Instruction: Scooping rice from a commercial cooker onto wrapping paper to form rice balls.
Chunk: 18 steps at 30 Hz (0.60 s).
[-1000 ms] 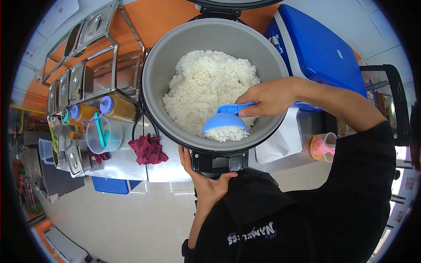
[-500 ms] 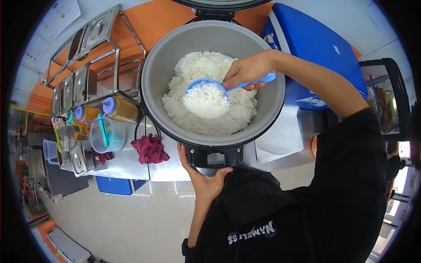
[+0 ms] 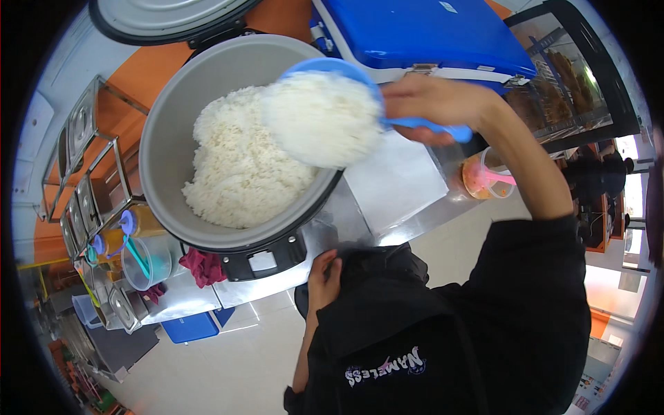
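My right hand (image 3: 432,107) is closed around the handle of a blue scoop (image 3: 325,65), which is heaped with white cooked rice (image 3: 321,117). The scoop is up over the right rim of a large rice cooker (image 3: 166,131), slightly blurred. Inside the cooker's grey pot lies a bigger mound of rice (image 3: 242,166). Below and right of the cooker, by the counter's front edge, my left hand (image 3: 324,280) is empty, with its fingers loosely bent and a little apart. It is clear of the cooker.
White sheets (image 3: 394,181) lie on the steel counter, with a clear cup with a pink handle (image 3: 494,173) beyond them. A blue cooler box (image 3: 429,34) stands behind. On the left are a dark red cloth (image 3: 202,267), a clear tub (image 3: 146,263) and sauce bottles (image 3: 142,220).
My right hand has lifted the rice-filled scoop up and rightward, from over the mound to the pot's rim. The left hand has left the cooker's front. The view has turned right.
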Each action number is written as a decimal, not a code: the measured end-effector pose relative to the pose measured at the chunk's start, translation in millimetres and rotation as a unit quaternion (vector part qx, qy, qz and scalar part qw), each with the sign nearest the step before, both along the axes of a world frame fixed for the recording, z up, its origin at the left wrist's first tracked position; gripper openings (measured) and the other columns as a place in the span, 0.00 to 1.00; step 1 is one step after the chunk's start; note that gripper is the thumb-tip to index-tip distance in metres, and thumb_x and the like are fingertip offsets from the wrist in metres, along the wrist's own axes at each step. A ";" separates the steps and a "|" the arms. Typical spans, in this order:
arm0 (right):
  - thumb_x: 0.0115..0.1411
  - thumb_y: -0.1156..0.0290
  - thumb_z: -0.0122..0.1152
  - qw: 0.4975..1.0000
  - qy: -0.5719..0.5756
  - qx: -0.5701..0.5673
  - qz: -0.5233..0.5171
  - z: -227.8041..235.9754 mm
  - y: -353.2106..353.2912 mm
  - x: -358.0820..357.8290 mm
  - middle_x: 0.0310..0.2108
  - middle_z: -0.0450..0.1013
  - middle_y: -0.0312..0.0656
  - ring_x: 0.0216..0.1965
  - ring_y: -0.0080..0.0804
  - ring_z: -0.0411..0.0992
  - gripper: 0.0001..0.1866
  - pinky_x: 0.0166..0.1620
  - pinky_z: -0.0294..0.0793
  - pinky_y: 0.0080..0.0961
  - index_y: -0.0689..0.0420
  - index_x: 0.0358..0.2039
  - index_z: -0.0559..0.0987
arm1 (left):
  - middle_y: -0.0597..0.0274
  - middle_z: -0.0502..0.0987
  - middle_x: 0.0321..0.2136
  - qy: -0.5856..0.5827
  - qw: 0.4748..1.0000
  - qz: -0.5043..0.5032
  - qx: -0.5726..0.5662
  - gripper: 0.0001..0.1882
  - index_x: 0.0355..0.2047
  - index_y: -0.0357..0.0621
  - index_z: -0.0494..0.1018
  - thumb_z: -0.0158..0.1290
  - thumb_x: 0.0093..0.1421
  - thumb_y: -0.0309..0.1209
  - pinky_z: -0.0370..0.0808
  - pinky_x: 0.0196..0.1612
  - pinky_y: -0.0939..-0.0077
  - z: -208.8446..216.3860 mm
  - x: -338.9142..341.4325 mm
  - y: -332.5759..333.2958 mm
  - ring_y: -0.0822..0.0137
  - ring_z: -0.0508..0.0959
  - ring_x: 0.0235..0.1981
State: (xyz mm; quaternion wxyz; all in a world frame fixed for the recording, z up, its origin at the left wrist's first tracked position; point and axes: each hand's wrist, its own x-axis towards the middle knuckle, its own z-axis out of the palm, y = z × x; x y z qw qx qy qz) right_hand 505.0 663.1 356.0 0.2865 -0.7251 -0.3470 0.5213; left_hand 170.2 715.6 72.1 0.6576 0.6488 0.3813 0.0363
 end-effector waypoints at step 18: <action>0.64 0.61 0.53 0.868 -0.442 -0.029 -0.224 -308.6 -186.7 -62.6 0.24 0.75 0.51 0.26 0.53 0.75 0.27 0.32 0.74 0.46 0.52 0.63 0.64 | 0.43 0.45 0.69 0.038 0.777 -0.340 0.529 0.45 0.68 0.45 0.52 0.45 0.60 0.61 0.47 0.67 0.42 -101.1 141.0 -63.5 0.41 0.46 0.69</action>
